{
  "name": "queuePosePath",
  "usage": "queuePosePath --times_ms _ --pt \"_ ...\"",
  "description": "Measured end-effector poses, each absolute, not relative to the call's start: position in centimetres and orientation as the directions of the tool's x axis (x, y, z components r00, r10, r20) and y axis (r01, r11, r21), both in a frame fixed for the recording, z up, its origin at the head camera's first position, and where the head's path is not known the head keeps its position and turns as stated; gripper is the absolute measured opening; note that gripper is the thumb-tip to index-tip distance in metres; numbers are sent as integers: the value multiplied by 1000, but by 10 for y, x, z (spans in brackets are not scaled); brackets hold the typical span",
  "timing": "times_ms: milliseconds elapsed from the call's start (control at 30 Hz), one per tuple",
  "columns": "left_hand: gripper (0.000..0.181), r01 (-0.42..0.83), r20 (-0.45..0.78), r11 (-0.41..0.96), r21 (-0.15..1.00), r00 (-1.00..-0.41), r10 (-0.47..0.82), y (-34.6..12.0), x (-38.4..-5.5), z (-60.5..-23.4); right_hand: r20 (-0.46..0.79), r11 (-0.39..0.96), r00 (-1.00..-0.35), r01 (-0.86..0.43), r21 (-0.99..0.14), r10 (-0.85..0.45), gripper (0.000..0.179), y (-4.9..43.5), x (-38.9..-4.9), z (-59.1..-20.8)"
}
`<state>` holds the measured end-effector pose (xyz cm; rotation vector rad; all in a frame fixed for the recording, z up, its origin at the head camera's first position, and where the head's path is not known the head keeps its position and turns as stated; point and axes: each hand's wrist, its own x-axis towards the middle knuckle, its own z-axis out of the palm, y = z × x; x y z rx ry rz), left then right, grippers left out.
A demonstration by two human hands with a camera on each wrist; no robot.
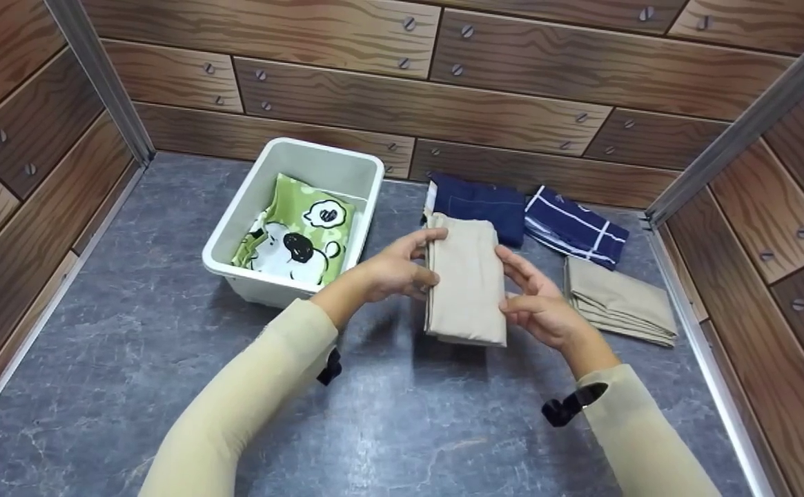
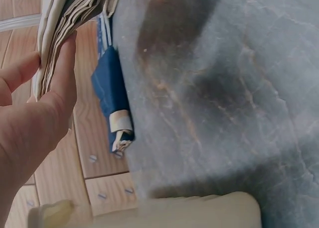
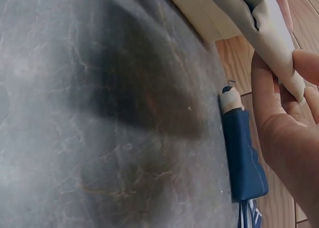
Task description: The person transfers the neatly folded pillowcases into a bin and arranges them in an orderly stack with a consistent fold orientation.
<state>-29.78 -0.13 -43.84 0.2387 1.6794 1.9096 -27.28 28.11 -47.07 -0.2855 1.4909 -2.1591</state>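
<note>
Holding a folded beige cloth point(image 1: 467, 279) above the tabletop point(image 1: 367, 414), toward its back edge, pinched along opposite sides by left hand point(image 1: 395, 269) and right hand point(image 1: 540, 304), with fingers part-curled. Could fall open through uneven pinching of stacked layers, or brush the navy cloth point(image 1: 481, 201) behind.

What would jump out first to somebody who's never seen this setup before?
Probably the bright green cloth with its bold black-and-white cartoon print, lying in the pale bin on the person's left. Next, the folded beige cloth, held up near the centre between the left hand and right hand. Beyond it, toward the right, the white-lined blue cloth stands out against the grey surface.
</note>
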Motion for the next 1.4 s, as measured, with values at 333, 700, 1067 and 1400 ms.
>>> queuePosePath --times_ms 333,700,1067,1400 --pt "83 -282 -220 -41 959 -824 522 -14 -301 -421 -79 -277 -849 257 -926 -523 94 272 -278 -453" --pt "82 -299 -229 -58 952 -829 510 -31 -302 -410 -84 -265 -838 264 -927 -539 95 256 -282 -441" --pt "82 -298 -228 -61 953 -832 507 -46 -300 -403 -105 -204 -861 234 -951 -498 82 241 -285 -432" --pt "82 -259 -210 -33 965 -843 495 -59 -300 -399 -129 -117 -896 196 -974 -424 80 221 -288 -427"
